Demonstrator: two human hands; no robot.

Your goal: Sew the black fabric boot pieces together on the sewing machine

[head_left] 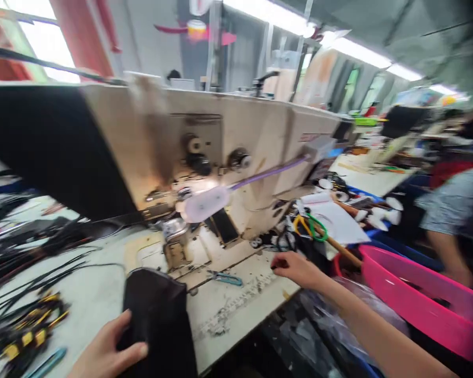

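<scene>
At the lower left, my left hand [112, 349] grips the side of a black piece of material [157, 320], its thumb on top and other fingers at the edge. The piece stands near the needle area of a large beige sewing machine [268, 131]. My right hand [289, 266] is over the right part of the table, thumb and fingertips pinched together; a small dark bit shows at the fingertips, too small to name. Between the hands, blue-handled snips [226, 278] lie on the table [236, 328] beside scattered scraps.
Black cords with yellow ends [35, 325] and another blue tool [49, 362] lie at the left. Scissors with yellow and green handles [311, 228], white paper [339, 220] and a pink basin [421, 299] are at the right. Another person's arm [445, 247] shows beyond.
</scene>
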